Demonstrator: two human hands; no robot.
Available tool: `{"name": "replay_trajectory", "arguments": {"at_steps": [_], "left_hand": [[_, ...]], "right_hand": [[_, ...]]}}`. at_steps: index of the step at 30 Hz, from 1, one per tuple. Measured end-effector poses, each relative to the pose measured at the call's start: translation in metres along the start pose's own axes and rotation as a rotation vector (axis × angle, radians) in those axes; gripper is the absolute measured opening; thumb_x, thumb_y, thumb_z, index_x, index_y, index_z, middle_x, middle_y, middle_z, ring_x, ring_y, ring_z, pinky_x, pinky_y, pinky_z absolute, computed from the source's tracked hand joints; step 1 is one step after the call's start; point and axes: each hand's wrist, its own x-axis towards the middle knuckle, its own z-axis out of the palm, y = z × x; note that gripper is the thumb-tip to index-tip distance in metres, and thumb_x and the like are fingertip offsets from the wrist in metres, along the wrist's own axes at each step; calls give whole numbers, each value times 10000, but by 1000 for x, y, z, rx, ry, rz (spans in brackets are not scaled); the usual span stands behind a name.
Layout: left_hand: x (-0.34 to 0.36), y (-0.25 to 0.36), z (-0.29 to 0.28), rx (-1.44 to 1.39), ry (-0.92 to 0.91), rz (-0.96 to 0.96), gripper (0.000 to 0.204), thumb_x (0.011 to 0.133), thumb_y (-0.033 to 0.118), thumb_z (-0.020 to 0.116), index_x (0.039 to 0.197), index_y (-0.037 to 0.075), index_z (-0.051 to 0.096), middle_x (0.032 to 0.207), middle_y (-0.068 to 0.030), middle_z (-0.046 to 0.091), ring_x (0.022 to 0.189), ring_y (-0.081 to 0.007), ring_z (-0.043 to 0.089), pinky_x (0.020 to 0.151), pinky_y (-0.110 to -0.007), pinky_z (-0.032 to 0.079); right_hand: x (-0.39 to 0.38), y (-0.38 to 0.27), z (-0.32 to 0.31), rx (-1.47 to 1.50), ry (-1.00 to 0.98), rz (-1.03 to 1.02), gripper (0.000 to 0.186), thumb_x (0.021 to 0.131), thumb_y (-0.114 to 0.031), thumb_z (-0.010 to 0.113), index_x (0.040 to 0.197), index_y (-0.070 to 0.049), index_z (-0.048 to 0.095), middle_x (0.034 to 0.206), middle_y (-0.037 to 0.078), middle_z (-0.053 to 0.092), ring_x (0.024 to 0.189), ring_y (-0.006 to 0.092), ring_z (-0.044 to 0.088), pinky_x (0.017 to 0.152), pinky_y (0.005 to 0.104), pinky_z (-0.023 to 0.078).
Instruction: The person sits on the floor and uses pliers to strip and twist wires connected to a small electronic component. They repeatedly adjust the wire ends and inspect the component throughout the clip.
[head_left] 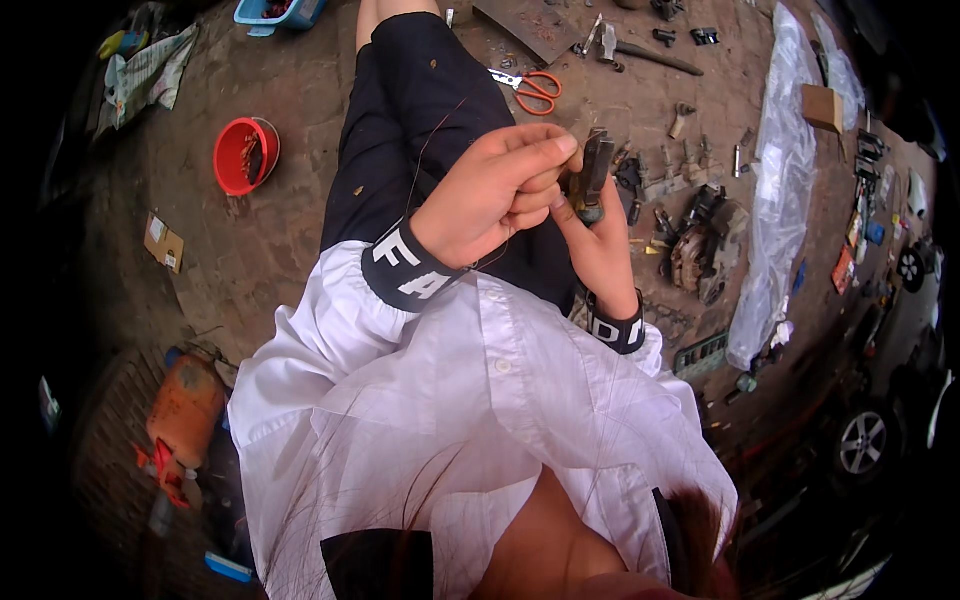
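— So, what are the hands doing?

— Both are closed on one small dark metal part (588,178), held up over the lap. The right hand (603,243) grips it from below, its fingers wrapped round the lower end. The left hand (495,190) comes in from the side, thumb and fingertips (560,148) pinched against the part's upper edge.

— And around that grip?

— Just beyond it, on the brick ground, lie orange-handled scissors (533,88). Past the right hand sits a cluster of greasy metal parts (700,240), with a sheet of clear plastic (780,190) further out. Well off to the left-hand side stands a red bowl (245,155), and nearer the body an orange gas canister (185,405).
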Motion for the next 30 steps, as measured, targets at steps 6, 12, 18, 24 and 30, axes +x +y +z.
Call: {"name": "replay_trajectory", "arguments": {"at_steps": [6,12,18,24,30], "left_hand": [[-1,-2,0,-15,-28,1,198,993,212,477,939,27,523,565,90,269,442,-12,223,402,-196,205],[-4,-2,3,143,14,99,185,987,197,492,925,29,540,564,86,310,446,-9,239,411,-199,198],[-17,-18,2,392,184,30,183,982,189,506,907,28,553,568,85,313,448,-11,239,416,-200,196],[-12,-6,-11,203,114,89,196,979,199,512,913,18,552,572,84,310,456,-13,243,424,-202,202],[-8,-3,0,257,115,77,208,974,201,519,898,13,565,566,84,332,459,-11,254,426,-202,202]], "right_hand": [[0,0,3,-19,13,-26,259,873,-106,627,1076,-5,502,918,80,587,824,156,547,751,300,453],[-3,1,6,82,-7,129,233,887,-113,625,1068,-12,519,875,43,566,781,103,511,703,268,439],[28,1,-23,914,282,187,149,939,-132,564,853,-14,535,768,15,517,703,104,474,671,282,425],[24,-9,-46,381,410,112,125,906,-123,624,911,-10,572,841,38,617,761,111,542,727,257,433],[23,-22,-18,504,202,14,182,868,-51,655,988,-31,520,1022,132,647,891,130,564,800,256,438]]}}
